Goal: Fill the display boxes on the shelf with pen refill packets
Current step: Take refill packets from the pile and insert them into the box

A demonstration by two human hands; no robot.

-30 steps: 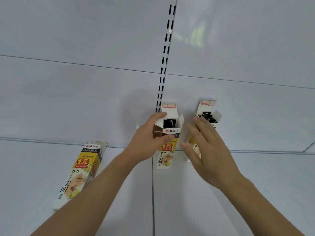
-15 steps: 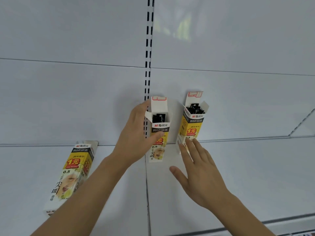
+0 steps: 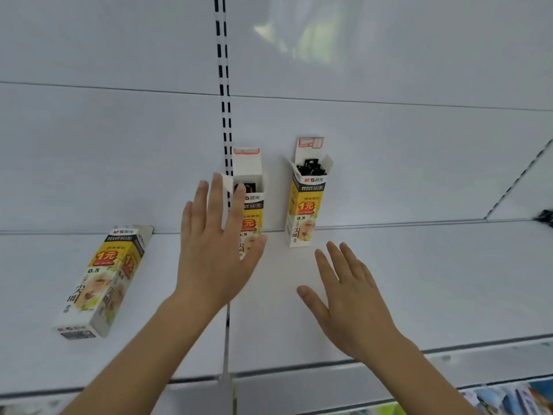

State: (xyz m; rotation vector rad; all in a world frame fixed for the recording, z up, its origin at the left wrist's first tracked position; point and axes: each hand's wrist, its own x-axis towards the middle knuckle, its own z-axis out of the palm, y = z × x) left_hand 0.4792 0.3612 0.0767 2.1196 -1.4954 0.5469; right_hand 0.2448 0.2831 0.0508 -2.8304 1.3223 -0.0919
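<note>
Two yellow-and-white display boxes stand upright against the back wall of the white shelf [image 3: 419, 280], lids open, dark refills showing inside. My left hand [image 3: 215, 244] hovers with straight, spread fingers just in front of the middle box [image 3: 250, 187] and hides its lower left part; it holds nothing. The right box [image 3: 306, 199] stands free. My right hand [image 3: 347, 292] is flat and empty above the shelf, a little below that box. A third box [image 3: 101, 280] lies on its side at the left, closed.
A slotted black upright [image 3: 224, 94] runs up the back wall behind the middle box. The shelf's front edge [image 3: 329, 366] crosses below my wrists. Colourful packets [image 3: 508, 396] show on a lower level at bottom right. A dark object [image 3: 546, 218] sits at the far right.
My left hand has let go of the middle box and opened, fingers now straight. My right hand has drawn back down from the right box. The view has tilted lower, showing the shelf's front edge.
</note>
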